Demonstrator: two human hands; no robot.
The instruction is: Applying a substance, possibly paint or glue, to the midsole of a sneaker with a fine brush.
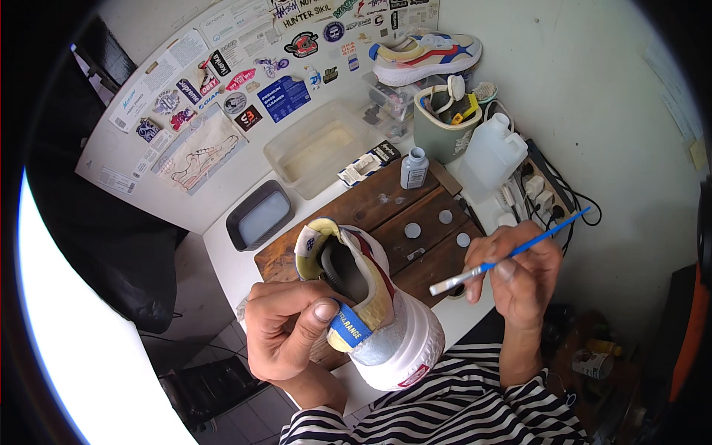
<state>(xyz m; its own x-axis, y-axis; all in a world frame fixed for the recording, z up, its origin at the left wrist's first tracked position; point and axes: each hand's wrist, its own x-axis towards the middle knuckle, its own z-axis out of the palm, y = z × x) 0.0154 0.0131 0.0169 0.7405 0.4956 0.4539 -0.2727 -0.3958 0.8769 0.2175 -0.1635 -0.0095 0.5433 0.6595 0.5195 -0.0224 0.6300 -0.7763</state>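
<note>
My left hand (285,330) pinches the heel collar of a sneaker (397,334), next to its blue heel tab. The sneaker has a thick white sole, a yellow lining and red and grey patches; its heel faces me. In my right hand (523,274) is a slim paintbrush (489,265) with a blue handle, its pale tip pointing left toward the shoe but apart from it. Beyond the sneaker lies a dark wooden board (371,211). Small round lids (412,231) rest on it, and an uncapped grey bottle (414,169) stands at its far edge.
A grey tray (259,216) and a clear plastic tub (304,167) stand at the back left. Farther right are a green bucket of brushes (437,133), a white jug (486,159) and a power strip with cables (545,200). Another sneaker (426,59) sits above clear boxes.
</note>
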